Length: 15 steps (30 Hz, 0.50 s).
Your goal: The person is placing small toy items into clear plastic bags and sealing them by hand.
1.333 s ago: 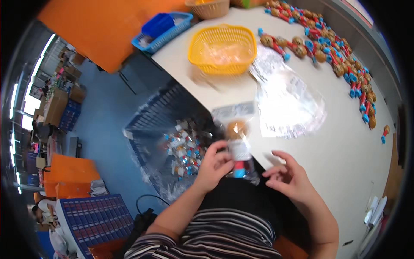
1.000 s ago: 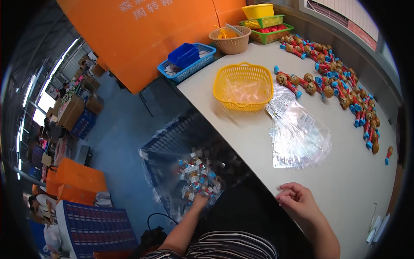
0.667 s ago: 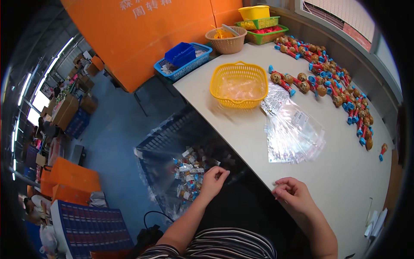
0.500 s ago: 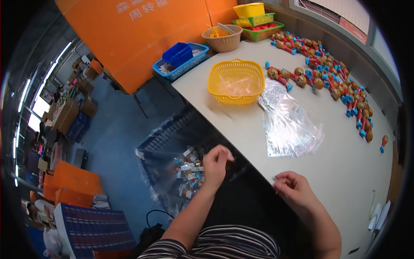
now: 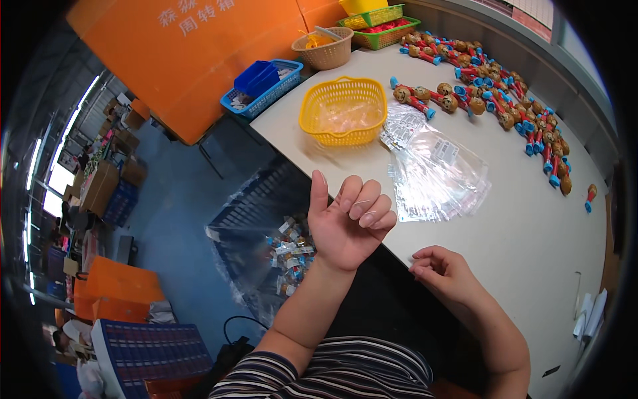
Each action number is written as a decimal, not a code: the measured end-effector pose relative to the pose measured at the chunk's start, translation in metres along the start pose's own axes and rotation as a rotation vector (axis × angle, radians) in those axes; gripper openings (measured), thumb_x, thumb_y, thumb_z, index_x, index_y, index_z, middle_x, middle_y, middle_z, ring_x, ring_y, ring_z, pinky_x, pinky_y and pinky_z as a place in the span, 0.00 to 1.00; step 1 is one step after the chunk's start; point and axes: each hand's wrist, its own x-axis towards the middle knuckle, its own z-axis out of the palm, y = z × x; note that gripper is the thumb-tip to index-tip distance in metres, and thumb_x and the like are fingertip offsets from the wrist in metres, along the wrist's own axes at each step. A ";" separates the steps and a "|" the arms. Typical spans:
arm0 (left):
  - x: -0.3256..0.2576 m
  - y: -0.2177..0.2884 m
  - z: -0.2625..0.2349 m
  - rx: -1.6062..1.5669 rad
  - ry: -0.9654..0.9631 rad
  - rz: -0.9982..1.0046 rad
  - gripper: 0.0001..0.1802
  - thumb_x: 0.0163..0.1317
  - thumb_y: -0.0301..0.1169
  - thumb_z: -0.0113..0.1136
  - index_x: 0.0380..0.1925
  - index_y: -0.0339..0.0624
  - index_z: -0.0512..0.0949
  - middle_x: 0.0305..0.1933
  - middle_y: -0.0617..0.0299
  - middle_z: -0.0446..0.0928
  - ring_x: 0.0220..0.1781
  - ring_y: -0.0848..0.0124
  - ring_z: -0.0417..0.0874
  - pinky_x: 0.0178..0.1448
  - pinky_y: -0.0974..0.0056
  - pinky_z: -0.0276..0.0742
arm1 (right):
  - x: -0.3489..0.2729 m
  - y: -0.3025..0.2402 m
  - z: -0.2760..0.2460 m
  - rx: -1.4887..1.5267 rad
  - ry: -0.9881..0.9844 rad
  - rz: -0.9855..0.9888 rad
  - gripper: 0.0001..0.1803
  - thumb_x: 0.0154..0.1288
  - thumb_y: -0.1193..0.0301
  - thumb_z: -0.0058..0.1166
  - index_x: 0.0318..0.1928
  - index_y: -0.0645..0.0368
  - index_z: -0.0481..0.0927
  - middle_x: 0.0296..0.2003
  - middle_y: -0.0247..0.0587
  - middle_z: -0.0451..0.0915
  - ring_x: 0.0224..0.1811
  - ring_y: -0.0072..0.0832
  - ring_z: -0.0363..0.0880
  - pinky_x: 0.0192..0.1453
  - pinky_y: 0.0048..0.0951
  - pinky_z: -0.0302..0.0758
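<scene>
My left hand [image 5: 352, 223] is raised palm up over the table's near edge, thumb stretched out and fingers loosely bent and apart. No object shows in its palm. Lower right, my right hand [image 5: 444, 271] is at the table edge, fingers curled toward the thumb; whether anything is between the fingertips is hidden. Beyond both hands lies a fanned stack of clear plastic bags [image 5: 435, 176]. Left of the bags stands a yellow plastic basket [image 5: 342, 138] with clear film-like pieces inside. Many small red-and-blue figures with round brown heads [image 5: 508, 120] are heaped along the far right.
Beside the table, a dark blue crate [image 5: 249, 206] lined with clear plastic holds several bagged items [image 5: 292, 249]. At the table's far end are a tan basket [image 5: 325, 53], a light blue basket [image 5: 266, 96] and stacked green trays [image 5: 382, 38]. Large orange boxes [image 5: 179, 80] stand behind.
My left hand has risen from beside the crate, turned palm up and opened its fingers. My right hand has barely moved. The view has shifted slightly.
</scene>
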 end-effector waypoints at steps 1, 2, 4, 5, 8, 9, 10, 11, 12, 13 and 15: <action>0.000 0.000 0.001 0.001 0.003 -0.004 0.30 0.72 0.58 0.43 0.19 0.49 0.64 0.23 0.68 0.62 0.28 0.74 0.64 0.37 0.68 0.61 | 0.000 0.000 0.001 0.005 0.002 0.000 0.13 0.69 0.76 0.56 0.52 0.65 0.75 0.39 0.37 0.82 0.42 0.19 0.79 0.50 0.21 0.76; 0.001 0.000 0.003 -0.002 -0.022 -0.012 0.30 0.72 0.59 0.43 0.19 0.49 0.64 0.23 0.68 0.62 0.28 0.74 0.65 0.37 0.68 0.61 | 0.000 0.000 0.001 -0.004 0.008 -0.019 0.13 0.69 0.76 0.57 0.52 0.66 0.76 0.38 0.37 0.82 0.41 0.19 0.79 0.48 0.21 0.76; 0.005 -0.006 0.002 -0.012 -0.043 -0.039 0.30 0.72 0.59 0.43 0.20 0.49 0.64 0.23 0.68 0.62 0.28 0.74 0.65 0.37 0.68 0.61 | -0.002 -0.002 -0.002 -0.002 0.032 -0.037 0.14 0.68 0.75 0.57 0.52 0.67 0.77 0.37 0.36 0.82 0.40 0.19 0.79 0.46 0.21 0.77; 0.007 -0.010 -0.001 -0.032 -0.073 -0.073 0.32 0.70 0.63 0.38 0.21 0.48 0.65 0.25 0.66 0.63 0.29 0.71 0.66 0.38 0.67 0.62 | -0.005 -0.005 -0.005 -0.003 0.053 -0.024 0.13 0.69 0.75 0.57 0.52 0.66 0.77 0.37 0.36 0.82 0.39 0.19 0.79 0.45 0.21 0.77; 0.018 -0.035 -0.008 -0.010 -0.168 -0.301 0.38 0.68 0.69 0.29 0.25 0.45 0.67 0.28 0.60 0.67 0.32 0.65 0.70 0.42 0.64 0.65 | -0.009 -0.016 -0.024 -0.073 0.124 -0.235 0.12 0.70 0.74 0.56 0.51 0.65 0.78 0.37 0.36 0.83 0.37 0.18 0.79 0.43 0.21 0.77; 0.017 -0.047 -0.008 0.055 -0.239 -0.438 0.42 0.66 0.72 0.25 0.28 0.43 0.69 0.30 0.57 0.69 0.34 0.62 0.73 0.44 0.62 0.68 | -0.011 -0.031 -0.028 -0.033 0.117 -0.297 0.12 0.71 0.73 0.56 0.51 0.65 0.79 0.38 0.36 0.83 0.37 0.17 0.79 0.42 0.21 0.77; 0.023 -0.066 -0.015 0.050 -0.320 -0.593 0.49 0.63 0.75 0.19 0.33 0.37 0.71 0.34 0.50 0.73 0.37 0.55 0.77 0.49 0.57 0.73 | -0.015 -0.038 -0.040 -0.059 0.170 -0.378 0.13 0.71 0.73 0.55 0.52 0.65 0.78 0.41 0.37 0.83 0.41 0.19 0.80 0.47 0.23 0.77; 0.032 -0.080 -0.024 0.069 -0.437 -0.707 0.53 0.62 0.76 0.20 0.38 0.31 0.72 0.40 0.47 0.76 0.42 0.53 0.79 0.53 0.55 0.74 | -0.019 -0.049 -0.047 -0.054 0.138 -0.451 0.14 0.72 0.73 0.51 0.55 0.65 0.76 0.48 0.42 0.81 0.52 0.26 0.79 0.59 0.31 0.75; 0.042 -0.088 -0.029 0.130 -0.459 -0.824 0.55 0.61 0.77 0.20 0.41 0.30 0.73 0.42 0.46 0.76 0.45 0.53 0.80 0.56 0.55 0.74 | -0.023 -0.058 -0.055 0.011 0.108 -0.497 0.15 0.73 0.71 0.49 0.56 0.64 0.76 0.49 0.42 0.81 0.53 0.28 0.79 0.59 0.31 0.76; 0.056 -0.097 -0.033 0.194 -0.497 -0.936 0.56 0.60 0.78 0.20 0.44 0.28 0.73 0.45 0.45 0.77 0.49 0.52 0.81 0.59 0.55 0.74 | -0.031 -0.068 -0.065 -0.004 0.117 -0.499 0.17 0.74 0.69 0.48 0.57 0.64 0.75 0.50 0.44 0.81 0.54 0.30 0.80 0.58 0.32 0.76; 0.087 -0.116 -0.046 0.212 -0.585 -1.010 0.59 0.57 0.80 0.24 0.50 0.28 0.72 0.48 0.44 0.77 0.53 0.52 0.81 0.63 0.53 0.72 | -0.047 -0.079 -0.080 -0.037 0.204 -0.554 0.17 0.75 0.68 0.46 0.57 0.65 0.76 0.50 0.44 0.81 0.55 0.31 0.80 0.57 0.31 0.78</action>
